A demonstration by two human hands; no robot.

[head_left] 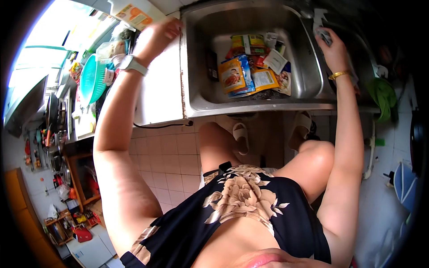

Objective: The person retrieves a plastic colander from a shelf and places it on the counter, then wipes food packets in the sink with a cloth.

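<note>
My left hand (158, 39), with a watch on its wrist, hovers over the white counter (161, 85) left of the sink; its fingers are blurred and partly curled. At the right, my right hand (333, 48) has its fingers closed round a small greyish item (325, 37) near the ridge between the two basins. In the steel sink basin (308, 73) lies a pile of packets, among them an orange-yellow packet (231, 76), a green and yellow packet (248, 43) and a white sachet (275, 61). A dark object (212, 64) stands by the basin's left wall.
A turquoise basket (92, 79) stands among items at the left. A printed carton (136, 14) is at the counter's back. A green cloth (383, 99) hangs at the right edge of the sink. A black cable (167, 126) runs below the counter edge.
</note>
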